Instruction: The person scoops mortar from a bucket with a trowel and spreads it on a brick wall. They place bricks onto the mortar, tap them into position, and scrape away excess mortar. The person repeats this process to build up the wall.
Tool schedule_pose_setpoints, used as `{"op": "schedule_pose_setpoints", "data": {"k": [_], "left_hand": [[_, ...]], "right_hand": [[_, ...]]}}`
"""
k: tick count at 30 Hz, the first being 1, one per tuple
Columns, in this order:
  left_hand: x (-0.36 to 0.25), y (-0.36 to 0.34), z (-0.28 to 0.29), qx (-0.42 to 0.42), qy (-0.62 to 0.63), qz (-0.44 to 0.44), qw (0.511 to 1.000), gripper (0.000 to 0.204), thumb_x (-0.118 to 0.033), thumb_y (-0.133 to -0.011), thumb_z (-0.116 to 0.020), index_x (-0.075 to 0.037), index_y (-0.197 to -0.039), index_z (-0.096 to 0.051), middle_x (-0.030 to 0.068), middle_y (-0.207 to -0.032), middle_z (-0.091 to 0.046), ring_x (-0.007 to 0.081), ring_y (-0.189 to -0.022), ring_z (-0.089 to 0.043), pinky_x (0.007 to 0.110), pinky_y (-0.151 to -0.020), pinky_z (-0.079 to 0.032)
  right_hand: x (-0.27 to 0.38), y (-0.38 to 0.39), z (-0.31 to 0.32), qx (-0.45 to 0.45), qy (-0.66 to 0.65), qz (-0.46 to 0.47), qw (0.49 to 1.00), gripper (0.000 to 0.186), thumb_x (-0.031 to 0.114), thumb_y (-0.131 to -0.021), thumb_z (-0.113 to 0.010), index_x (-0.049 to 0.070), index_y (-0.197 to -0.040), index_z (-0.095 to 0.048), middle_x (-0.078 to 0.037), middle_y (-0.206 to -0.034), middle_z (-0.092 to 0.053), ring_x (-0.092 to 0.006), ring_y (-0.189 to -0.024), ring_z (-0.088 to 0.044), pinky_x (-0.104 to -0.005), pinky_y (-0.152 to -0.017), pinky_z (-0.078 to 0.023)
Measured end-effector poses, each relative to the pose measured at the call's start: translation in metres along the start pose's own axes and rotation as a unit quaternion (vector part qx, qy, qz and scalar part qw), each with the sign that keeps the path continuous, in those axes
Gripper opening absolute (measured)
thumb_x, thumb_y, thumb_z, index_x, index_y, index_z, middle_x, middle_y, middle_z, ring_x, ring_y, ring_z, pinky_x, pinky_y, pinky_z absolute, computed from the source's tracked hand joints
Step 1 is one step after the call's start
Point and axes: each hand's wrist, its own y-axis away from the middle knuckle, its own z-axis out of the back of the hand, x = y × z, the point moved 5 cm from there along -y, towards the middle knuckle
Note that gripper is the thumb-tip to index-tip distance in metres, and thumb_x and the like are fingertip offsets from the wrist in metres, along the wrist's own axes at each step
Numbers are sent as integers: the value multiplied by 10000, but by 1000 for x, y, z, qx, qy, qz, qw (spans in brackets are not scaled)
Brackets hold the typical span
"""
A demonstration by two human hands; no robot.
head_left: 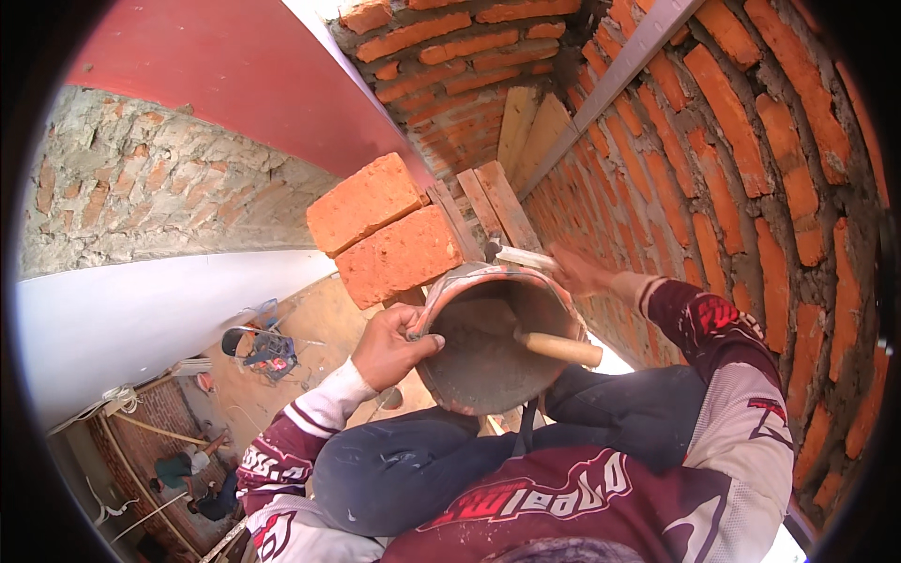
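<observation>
A mortar-smeared bucket (450, 352) is tilted in front of my knees, its mouth toward me. My left hand (394, 347) is closed on its left rim, thumb over the edge. A tool with a light wooden handle (561, 349), probably a trowel, leans inside; its blade is hard to make out against the grey interior. My right hand (584, 272) is at the bucket's far right side, beside a pale bar-like piece (526, 258). Its fingers are partly hidden, so its grip is unclear. Just beyond the bucket sit two orange bricks (399, 253), side by side.
A rough brick wall (723, 178) rises close on my right, with a metal straightedge (610, 89) along it. Wooden boards (502, 202) stand ahead. Far below on the left are a floor (272, 399) with a chair-like object (263, 347) and other people (202, 483).
</observation>
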Motion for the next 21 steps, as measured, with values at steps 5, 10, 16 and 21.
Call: {"op": "schedule_pose_setpoints", "data": {"k": [5,10,16,21], "left_hand": [[-32,29,18,-4,111,70,991,117,-121,-880,-751,-37,-929,-686,-27,-837,-664,65,-755,-589,262,-711,-499],[-84,56,35,-50,183,-12,982,201,-91,-933,-708,-10,-1117,-702,-26,-904,-692,64,-838,-635,259,-747,-529],[-138,44,84,-220,287,-178,915,208,-52,-924,-659,23,-1118,-661,58,-967,-710,117,-813,-664,274,-778,-562],[-136,57,143,-339,189,-187,902,137,-32,-935,-632,-11,-1070,-646,49,-985,-705,133,-867,-656,298,-808,-553]], "right_hand": [[-12,24,15,-43,10,32,998,291,210,-923,-607,53,-1145,-505,-228,-1069,-625,-442,-993,-618,-525,-829,-479],[-5,37,5,53,56,104,992,320,261,-923,-634,52,-1132,-511,-229,-1040,-637,-456,-964,-635,-532,-807,-489],[50,0,-49,122,95,185,970,335,279,-922,-650,45,-1119,-514,-234,-1040,-640,-465,-938,-648,-539,-787,-497],[86,-13,-41,87,103,204,970,335,274,-927,-660,38,-1106,-505,-207,-1045,-620,-439,-926,-650,-534,-777,-497]]}}
